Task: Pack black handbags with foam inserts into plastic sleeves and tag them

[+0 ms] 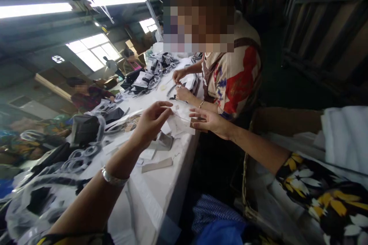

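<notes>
My left hand point(152, 120) is raised over the white table point(149, 195), its fingertips pinched on a thin thread that runs toward a small white paper tag point(179, 124). My right hand point(211, 120) holds the other side of that tag, with a small brown piece under its fingers. A silver bracelet sits on my left wrist. Flat grey and white card pieces point(156, 164) lie on the table just below my hands.
A person in a floral top point(232, 76) works beside me on the right side of the table, both hands busy with small items. Dark bags in plastic wrapping point(86, 130) pile along the left. Other people sit farther back.
</notes>
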The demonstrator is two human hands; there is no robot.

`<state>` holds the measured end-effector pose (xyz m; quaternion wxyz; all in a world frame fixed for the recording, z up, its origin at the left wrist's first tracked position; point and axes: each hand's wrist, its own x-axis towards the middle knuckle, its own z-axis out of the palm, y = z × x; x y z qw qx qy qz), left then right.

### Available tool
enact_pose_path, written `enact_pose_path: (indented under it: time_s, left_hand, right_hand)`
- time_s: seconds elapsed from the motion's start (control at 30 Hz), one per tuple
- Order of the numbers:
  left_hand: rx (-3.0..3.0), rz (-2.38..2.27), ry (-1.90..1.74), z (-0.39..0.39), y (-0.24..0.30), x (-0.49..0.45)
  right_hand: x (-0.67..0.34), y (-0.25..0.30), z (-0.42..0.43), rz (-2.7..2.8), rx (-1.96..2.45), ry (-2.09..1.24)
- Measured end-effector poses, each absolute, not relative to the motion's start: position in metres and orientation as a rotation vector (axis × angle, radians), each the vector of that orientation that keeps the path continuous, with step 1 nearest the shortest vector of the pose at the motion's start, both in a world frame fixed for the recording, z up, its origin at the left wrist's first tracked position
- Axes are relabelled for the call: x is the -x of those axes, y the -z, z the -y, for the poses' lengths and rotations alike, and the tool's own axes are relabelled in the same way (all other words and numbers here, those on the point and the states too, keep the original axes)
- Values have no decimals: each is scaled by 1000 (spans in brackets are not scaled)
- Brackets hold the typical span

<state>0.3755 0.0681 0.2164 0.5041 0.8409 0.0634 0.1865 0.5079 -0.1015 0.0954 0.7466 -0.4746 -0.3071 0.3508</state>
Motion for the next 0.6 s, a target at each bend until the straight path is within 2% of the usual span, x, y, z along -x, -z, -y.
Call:
enact_pose_path:
  time_s: [0.17,0.33,0.43,0.6]
  left_hand:
    - [-1745,-258,-402,-89,-205,-382]
    - [-1834,-197,-338,-93,-197,-386]
    - [-1953,-138,-316,-89,-198,-385]
    - [-2042,-120,-287,-81,-200,-385]
  right_hand:
    - [-511,-88,103,562,934,-774]
    - [-517,-79,101,535,910,-814]
    - [-519,-70,94,596,1137,-630]
    - [-508,-80,93,787,1375,-125]
